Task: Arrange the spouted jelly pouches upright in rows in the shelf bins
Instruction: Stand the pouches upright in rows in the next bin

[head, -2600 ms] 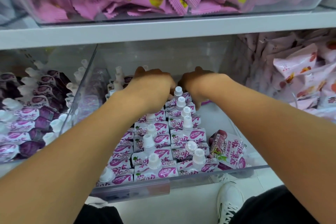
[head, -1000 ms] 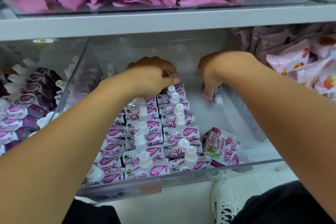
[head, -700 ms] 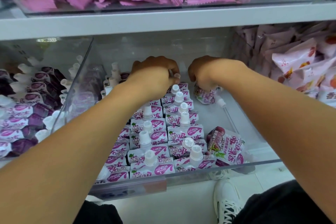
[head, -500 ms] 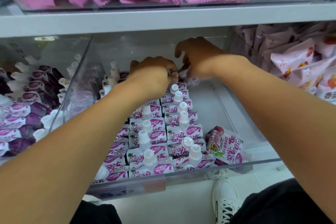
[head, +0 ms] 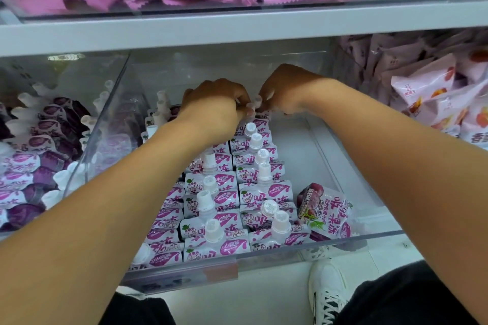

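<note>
Both hands point(head: 211, 105) point(head: 285, 92) pinch pouch spout point(head: 254, 105) at bin point(head: 264, 258) back.

Small white-and-magenta spouted jelly pouches with white screw caps point(head: 261, 190) are stood upright in rows along the left and middle of a clear plastic shelf bin point(head: 264, 258), spouts up. One more such pouch point(head: 254, 107) is held at the far end of the middle row, its cap pinched between two hands. A darker purple-printed pouch point(head: 326, 212) is seen lying tilted near the bin's front right, beside the rows.
</note>
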Tool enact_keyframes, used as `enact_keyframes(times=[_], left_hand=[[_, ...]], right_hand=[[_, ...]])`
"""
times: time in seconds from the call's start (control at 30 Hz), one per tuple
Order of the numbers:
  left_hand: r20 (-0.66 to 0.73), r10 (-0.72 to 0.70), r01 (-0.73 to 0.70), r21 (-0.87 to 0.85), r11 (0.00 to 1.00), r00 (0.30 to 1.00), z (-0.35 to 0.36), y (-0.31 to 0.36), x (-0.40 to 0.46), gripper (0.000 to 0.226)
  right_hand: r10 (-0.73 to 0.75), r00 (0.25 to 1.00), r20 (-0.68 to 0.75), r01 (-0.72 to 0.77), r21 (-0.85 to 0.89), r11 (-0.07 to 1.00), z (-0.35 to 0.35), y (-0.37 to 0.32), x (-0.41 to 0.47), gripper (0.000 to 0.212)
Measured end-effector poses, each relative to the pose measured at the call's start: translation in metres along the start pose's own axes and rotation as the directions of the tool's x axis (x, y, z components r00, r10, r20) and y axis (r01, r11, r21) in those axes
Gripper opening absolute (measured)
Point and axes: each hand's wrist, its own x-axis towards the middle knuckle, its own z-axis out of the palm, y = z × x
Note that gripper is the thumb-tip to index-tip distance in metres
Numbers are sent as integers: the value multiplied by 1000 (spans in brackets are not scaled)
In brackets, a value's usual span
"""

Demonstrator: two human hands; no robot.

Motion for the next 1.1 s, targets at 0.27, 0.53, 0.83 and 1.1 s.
enact_keyframes(times=[0.27, 0.53, 0.83, 1.1], left_hand=[[63, 22, -38, 276, 960, 998, 4, -5, 2, 21], [107, 12, -44, 296, 954, 994, -1, -2, -1, 32], [40, 111, -117, 233, 965, 993, -7, 1, -20, 25], [30, 97, -101, 182, 978, 995, -8, 5, -20, 30]], right_hand=[[52, 978, 204, -146, 479, 865, 9, -2, -7, 34], [196, 857, 477, -112, -198, 974, -11, 1, -32, 49], [250, 732, 634, 124, -485, 866, 21, 27, -88, 85], [66, 826, 559, 36, -169, 985, 3, 24, -90, 39]])
